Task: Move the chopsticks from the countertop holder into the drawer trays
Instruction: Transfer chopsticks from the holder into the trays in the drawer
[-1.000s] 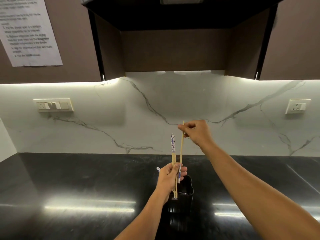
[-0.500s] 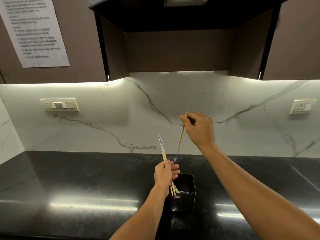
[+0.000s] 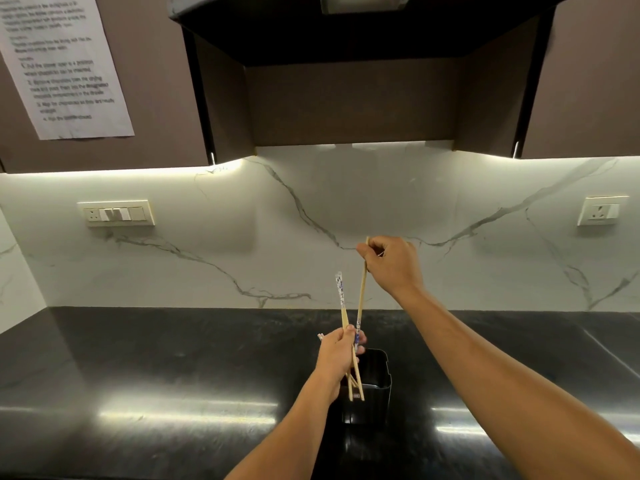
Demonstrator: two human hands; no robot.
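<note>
Black holder (image 3: 374, 405) — well off backsplash (image 3: 173, 271); chopsticks (image 3: 341, 295) held above.

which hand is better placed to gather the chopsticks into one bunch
Left, probably: the left hand grips a bunch above the holder, while the right hand pinches one chopstick whose lower end reaches it.

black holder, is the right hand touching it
Apart. The head view shows the right hand raised well above the black holder, pinching one chopstick, with a clear gap between them.
</note>
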